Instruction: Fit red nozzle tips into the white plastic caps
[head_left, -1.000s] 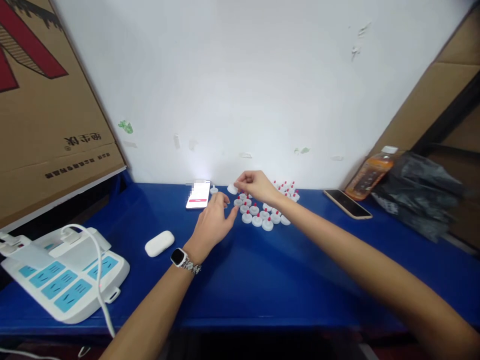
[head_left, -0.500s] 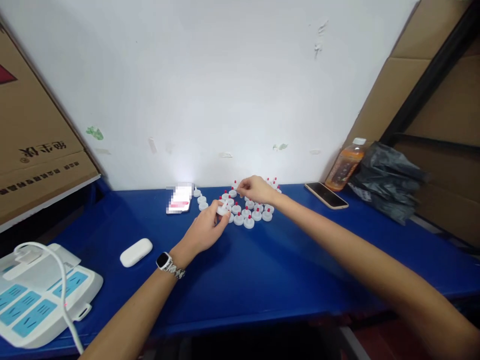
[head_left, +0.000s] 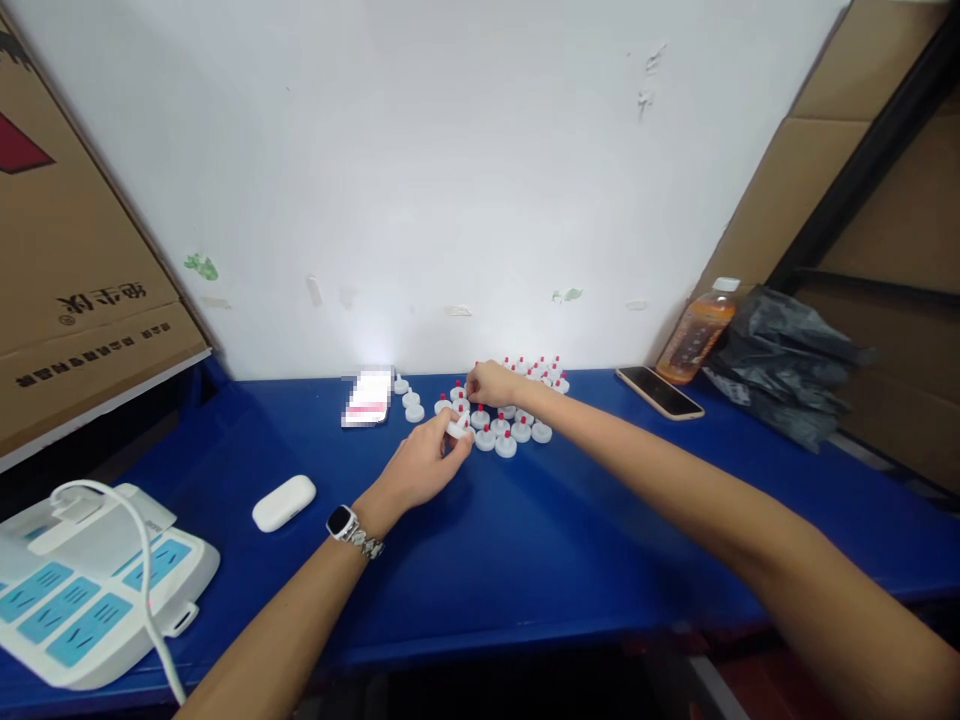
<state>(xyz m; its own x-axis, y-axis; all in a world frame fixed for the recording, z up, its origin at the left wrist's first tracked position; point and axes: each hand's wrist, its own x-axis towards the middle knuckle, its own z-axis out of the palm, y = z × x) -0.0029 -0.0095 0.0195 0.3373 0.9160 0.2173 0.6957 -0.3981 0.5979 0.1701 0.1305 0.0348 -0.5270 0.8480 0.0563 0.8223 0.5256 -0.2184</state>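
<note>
Several small white caps with red tips (head_left: 517, 430) stand in a cluster on the blue table (head_left: 525, 540) near the wall. My left hand (head_left: 427, 462), with a watch on its wrist, pinches one white cap (head_left: 457, 429) at the cluster's left edge. My right hand (head_left: 489, 384) reaches over the cluster with its fingers pinched together on a cap in the back rows. Three plain white caps (head_left: 409, 400) lie apart to the left, beside a lit phone (head_left: 367, 398).
A white earbud case (head_left: 283, 502) lies left of my arm. A white power strip (head_left: 82, 590) with a cable sits at the near left. A dark phone (head_left: 659, 391), an orange drink bottle (head_left: 699, 334) and a black bag (head_left: 787, 370) are at the right. Cardboard boxes (head_left: 67, 250) flank both sides.
My left hand went from open beside the caps to pinching one cap. My right hand came down into the cluster's back rows. The camera shifted, so the scene slid sideways.
</note>
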